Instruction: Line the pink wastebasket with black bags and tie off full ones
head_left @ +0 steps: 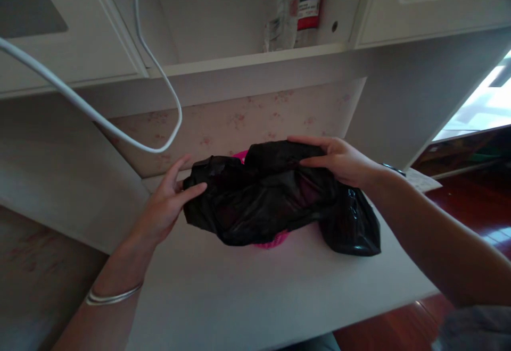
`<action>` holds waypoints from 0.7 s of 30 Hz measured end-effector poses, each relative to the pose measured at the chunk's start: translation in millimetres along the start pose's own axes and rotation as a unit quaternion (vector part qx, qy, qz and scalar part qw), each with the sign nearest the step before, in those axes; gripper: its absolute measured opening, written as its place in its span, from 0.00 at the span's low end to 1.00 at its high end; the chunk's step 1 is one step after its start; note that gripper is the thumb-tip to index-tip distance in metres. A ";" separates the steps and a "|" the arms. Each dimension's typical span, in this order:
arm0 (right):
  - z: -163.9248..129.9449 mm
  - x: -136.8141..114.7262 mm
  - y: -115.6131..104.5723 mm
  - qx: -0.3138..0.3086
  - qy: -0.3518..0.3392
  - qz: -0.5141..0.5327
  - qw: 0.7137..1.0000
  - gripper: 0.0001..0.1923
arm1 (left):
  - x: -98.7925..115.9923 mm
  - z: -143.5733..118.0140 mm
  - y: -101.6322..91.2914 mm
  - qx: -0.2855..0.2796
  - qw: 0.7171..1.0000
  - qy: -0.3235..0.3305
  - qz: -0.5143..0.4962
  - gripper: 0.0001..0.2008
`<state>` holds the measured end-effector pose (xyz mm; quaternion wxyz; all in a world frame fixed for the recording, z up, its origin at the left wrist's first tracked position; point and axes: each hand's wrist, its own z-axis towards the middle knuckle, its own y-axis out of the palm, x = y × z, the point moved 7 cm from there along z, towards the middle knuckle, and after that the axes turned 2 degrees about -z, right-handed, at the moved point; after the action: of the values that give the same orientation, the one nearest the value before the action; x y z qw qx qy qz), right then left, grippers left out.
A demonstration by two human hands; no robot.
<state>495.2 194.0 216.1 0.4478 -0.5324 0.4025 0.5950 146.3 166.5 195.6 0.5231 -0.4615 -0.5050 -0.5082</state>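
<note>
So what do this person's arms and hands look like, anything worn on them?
Both hands are bare, with no gloves or rings visible. The left hand has a thin silver bangle around the wrist. The right hand shows no wristwear. Both forearms are uncovered, with no sleeves in view.

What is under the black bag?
A pink basket shows beneath the black bag, at its lower edge and behind its top. The bag covers the rest, so the basket's contents cannot be seen.

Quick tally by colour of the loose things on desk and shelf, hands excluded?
Black: 1, bag
Pink: 1, basket
White: 1, cable
Clear: 1, bottle
Green and red: 1, pack
Total: 5
</note>
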 end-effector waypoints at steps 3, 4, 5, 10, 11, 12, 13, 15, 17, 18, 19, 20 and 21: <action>-15.6 14.1 -21.4 0.050 0.025 0.043 0.998 0.40 | -6.8 -11.5 -2.4 -0.018 0.999 0.022 -0.038 0.44; -21.4 23.0 -27.7 0.062 0.037 0.054 0.996 0.42 | -12.4 -15.2 -1.5 -0.036 0.998 0.014 -0.048 0.42; -27.0 33.1 -32.7 0.070 0.049 0.061 0.994 0.44 | -19.3 -18.5 0.1 -0.053 0.997 -0.001 -0.051 0.42; -40.5 79.8 -48.0 0.068 0.058 0.036 0.995 0.53 | -52.0 -21.3 0.2 -0.034 0.997 -0.055 -0.043 0.46; -39.6 87.0 -51.2 0.071 0.053 0.027 0.996 0.53 | -57.7 -19.8 -0.8 -0.018 0.997 -0.060 -0.044 0.46; -37.7 93.5 -53.7 0.071 0.049 0.019 0.996 0.53 | -63.7 -18.3 -1.0 -0.008 0.997 -0.068 -0.043 0.47; -35.3 99.5 -55.2 0.066 0.047 0.012 0.997 0.53 | -70.3 -17.0 -0.1 -0.004 0.996 -0.079 -0.041 0.48; -30.3 109.0 -54.6 0.045 0.049 -0.004 0.998 0.54 | -84.3 -15.4 4.9 -0.023 0.993 -0.112 -0.035 0.48; -27.4 114.8 -51.1 0.021 0.064 -0.021 0.998 0.54 | -96.2 -16.1 11.6 -0.073 0.985 -0.152 -0.027 0.43; -26.9 115.8 -49.4 0.015 0.073 -0.029 0.997 0.53 | -99.1 -16.9 13.4 -0.102 0.981 -0.165 -0.022 0.40; -26.5 115.2 -48.9 0.017 0.081 -0.035 0.996 0.51 | -99.7 -17.7 13.7 -0.131 0.976 -0.173 -0.016 0.38; -26.1 112.8 -49.7 0.029 0.083 -0.037 0.995 0.49 | -97.5 -18.1 12.1 -0.160 0.972 -0.174 -0.012 0.35; -25.1 109.1 -52.5 0.052 0.082 -0.032 0.995 0.47 | -92.9 -17.9 9.1 -0.186 0.968 -0.169 -0.013 0.34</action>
<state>549.1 195.8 104.7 0.4589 -0.5680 0.4512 0.5130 159.0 155.2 102.1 0.3283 -0.6234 -0.4888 -0.5145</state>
